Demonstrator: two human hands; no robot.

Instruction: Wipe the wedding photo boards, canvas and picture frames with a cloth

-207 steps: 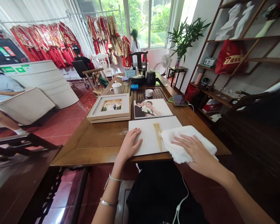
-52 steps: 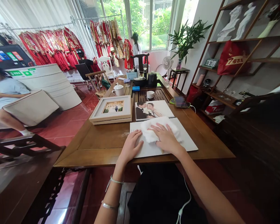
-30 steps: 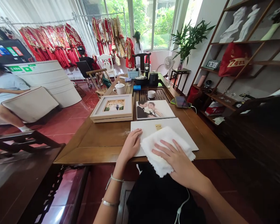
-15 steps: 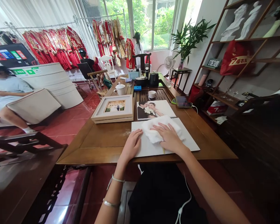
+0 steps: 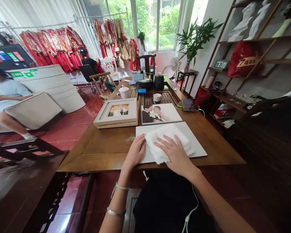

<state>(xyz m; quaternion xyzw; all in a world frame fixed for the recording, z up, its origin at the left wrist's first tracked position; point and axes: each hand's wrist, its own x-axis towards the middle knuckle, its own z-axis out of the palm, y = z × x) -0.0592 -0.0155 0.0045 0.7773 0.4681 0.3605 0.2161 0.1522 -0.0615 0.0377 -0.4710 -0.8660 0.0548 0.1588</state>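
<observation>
A white panel (image 5: 199,150) lies flat by the near edge of the wooden table. Over its middle is a fluffy white cloth (image 5: 157,152), one corner reaching toward the panel's near edge. My right hand (image 5: 177,157) presses on the cloth from above, fingers spread and laid flat. At the panel's left side my left hand (image 5: 136,150) rests with fingers stretched out, fingertips close to the cloth's left edge. Just beyond the panel lies a couple's photo print (image 5: 161,114). Wooden picture frames (image 5: 95,121), stacked, sit to the left of it.
Behind the prints are a lidded white mug (image 5: 123,93), a small white cup (image 5: 157,97) and a slatted tea tray (image 5: 168,96). A phone on a cable (image 5: 188,105) lies at the right edge. Other people sit or stand farther back. Shelves (image 5: 247,72) line the right wall.
My right hand has slid the cloth toward me, down to the panel's near edge. The cloth looks more spread out. My left hand has stayed in place.
</observation>
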